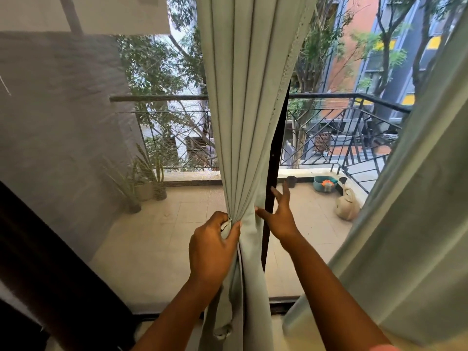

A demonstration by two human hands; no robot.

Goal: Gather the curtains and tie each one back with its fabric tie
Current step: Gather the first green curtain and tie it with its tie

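At the balcony door, dead centre of the opening, the middle curtain [243, 127] hangs bunched into tight pleats. The left hand [212, 247] grips the bundle at its waist, fingers and thumb curled round the folds. The right hand [281, 214] is spread wide, fingers straight, its thumb just touching the curtain's right edge, holding nothing. A second curtain [415, 224] hangs loose at the far right, ungathered.

No band goes round the bundle yet. A small scrap of cloth shows at the left hand's knuckles; I cannot tell whether that is the tie. Lower down, a fabric loop [222, 330] hangs against the curtain.

The risk, to my eye: one hand alone holds all those pleats. If that grip eases while the right hand goes for the tie, the outer folds on the right could slip free and fan out again. A tie wrapped loosely might also slide down the cloth.

The curtain's long axis runs straight up and down, top out of sight above, hem out of sight below, pinched narrowest at the left hand.
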